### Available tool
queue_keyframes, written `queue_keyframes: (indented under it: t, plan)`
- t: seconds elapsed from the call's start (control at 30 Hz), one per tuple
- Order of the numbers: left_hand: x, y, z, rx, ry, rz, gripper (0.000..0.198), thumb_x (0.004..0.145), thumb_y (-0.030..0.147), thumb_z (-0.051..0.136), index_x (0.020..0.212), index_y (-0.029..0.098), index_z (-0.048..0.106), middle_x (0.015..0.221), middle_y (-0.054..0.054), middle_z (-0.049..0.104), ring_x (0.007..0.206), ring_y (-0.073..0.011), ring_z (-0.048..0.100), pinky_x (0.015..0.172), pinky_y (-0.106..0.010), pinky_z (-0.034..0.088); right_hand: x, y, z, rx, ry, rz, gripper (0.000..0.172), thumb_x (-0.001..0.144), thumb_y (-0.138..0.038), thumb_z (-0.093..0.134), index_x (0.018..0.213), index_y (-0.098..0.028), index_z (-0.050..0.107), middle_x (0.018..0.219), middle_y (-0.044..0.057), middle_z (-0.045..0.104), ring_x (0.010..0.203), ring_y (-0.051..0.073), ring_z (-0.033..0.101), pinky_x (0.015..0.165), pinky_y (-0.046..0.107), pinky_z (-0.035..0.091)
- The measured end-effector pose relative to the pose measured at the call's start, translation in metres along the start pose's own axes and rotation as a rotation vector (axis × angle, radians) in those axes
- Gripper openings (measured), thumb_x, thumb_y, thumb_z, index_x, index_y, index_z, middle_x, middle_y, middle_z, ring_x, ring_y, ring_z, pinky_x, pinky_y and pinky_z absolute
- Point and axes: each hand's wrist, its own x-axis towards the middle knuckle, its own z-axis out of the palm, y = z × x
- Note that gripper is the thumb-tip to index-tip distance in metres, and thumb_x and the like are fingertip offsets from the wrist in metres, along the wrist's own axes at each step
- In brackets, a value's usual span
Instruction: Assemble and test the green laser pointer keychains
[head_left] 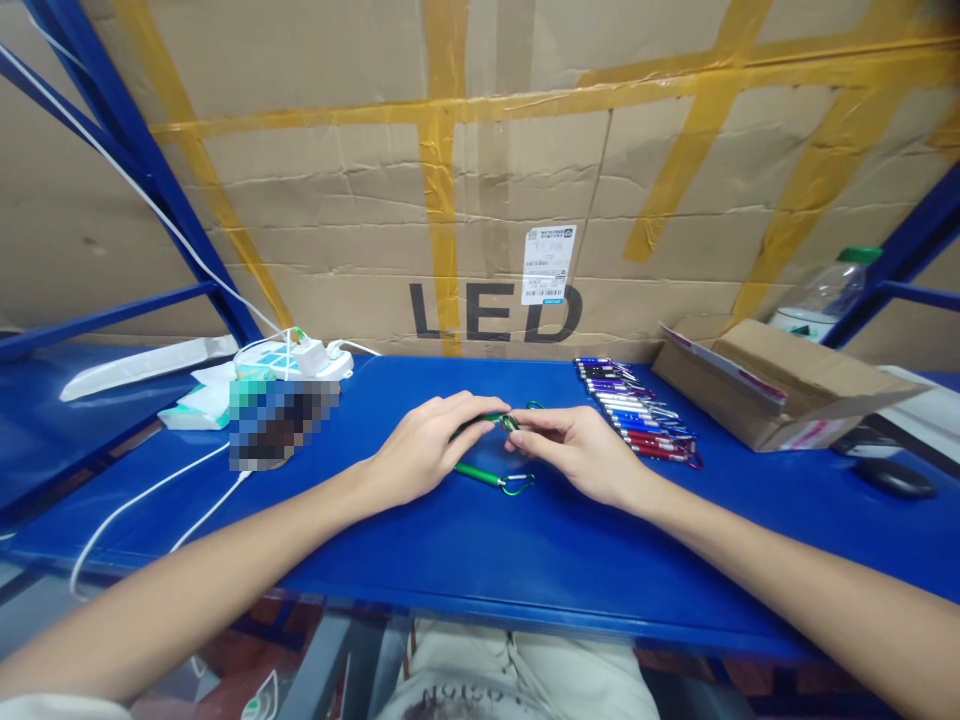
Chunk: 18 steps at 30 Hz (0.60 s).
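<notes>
Over the blue table (pixel 480 560), my left hand (pixel 427 445) is closed round a green pen-shaped keychain (pixel 480 421) with a carabiner clip. My right hand (pixel 577 450) pinches the clip end of that same piece, so both hands meet at the table's middle. A second green keychain (pixel 495 479) with its carabiner lies flat on the table just below my hands. A row of several similar keychains (pixel 637 410) in purple, silver, blue and red lies to the right of my right hand.
An open cardboard box (pixel 772 390) sits at the right, a plastic bottle (pixel 825 290) behind it. A white power strip (pixel 296 358) with cables and a blurred object (pixel 281 420) lie at the left. A computer mouse (pixel 896 478) rests far right. A taped cardboard wall (pixel 480 180) marked LED stands behind.
</notes>
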Motion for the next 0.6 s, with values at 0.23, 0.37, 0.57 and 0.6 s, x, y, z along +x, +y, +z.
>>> queue_keyframes:
  t: [0.23, 0.37, 0.57, 0.6]
  plan:
    - [0.0029, 0.0022, -0.0036, 0.014, -0.023, -0.005, 0.033, 0.116, 0.027, 0.045, 0.142, 0.023, 0.065, 0.119, -0.008, 0.073, 0.103, -0.0207, 0.071, 0.094, -0.035, 0.057, -0.0012, 0.0069, 0.0071, 0.069, 0.012, 0.045, 0.041, 0.098, -0.051, 0.069, 0.123, -0.020, 0.079, 0.101, 0.008, 0.083, 0.095, 0.028, 0.076, 0.088, 0.043, 0.059]
    - [0.0034, 0.0027, -0.0043, -0.007, -0.020, -0.006, 0.033, 0.116, 0.028, 0.044, 0.140, 0.022, 0.066, 0.118, -0.008, 0.072, 0.104, -0.0204, 0.070, 0.097, -0.035, 0.057, -0.0015, 0.0031, 0.0072, -0.015, 0.029, -0.001, 0.038, 0.105, -0.055, 0.060, 0.100, -0.022, 0.078, 0.091, 0.005, 0.079, 0.088, 0.024, 0.072, 0.087, 0.039, 0.055]
    - [0.0025, 0.0033, -0.0036, -0.028, -0.057, -0.051, 0.025, 0.114, 0.032, 0.052, 0.131, 0.022, 0.068, 0.115, -0.006, 0.074, 0.100, -0.0198, 0.071, 0.094, -0.033, 0.055, -0.0009, -0.0026, 0.0037, -0.109, 0.049, -0.054, 0.046, 0.109, -0.055, 0.053, 0.081, -0.023, 0.070, 0.084, 0.003, 0.073, 0.082, 0.021, 0.065, 0.082, 0.035, 0.048]
    - [0.0024, 0.0032, -0.0036, -0.030, -0.059, -0.054, 0.024, 0.114, 0.033, 0.053, 0.130, 0.022, 0.068, 0.114, -0.005, 0.074, 0.098, -0.0193, 0.070, 0.092, -0.032, 0.055, -0.0009, -0.0024, 0.0034, -0.111, 0.050, -0.054, 0.045, 0.109, -0.053, 0.053, 0.081, -0.023, 0.069, 0.083, 0.003, 0.073, 0.082, 0.021, 0.065, 0.082, 0.035, 0.048]
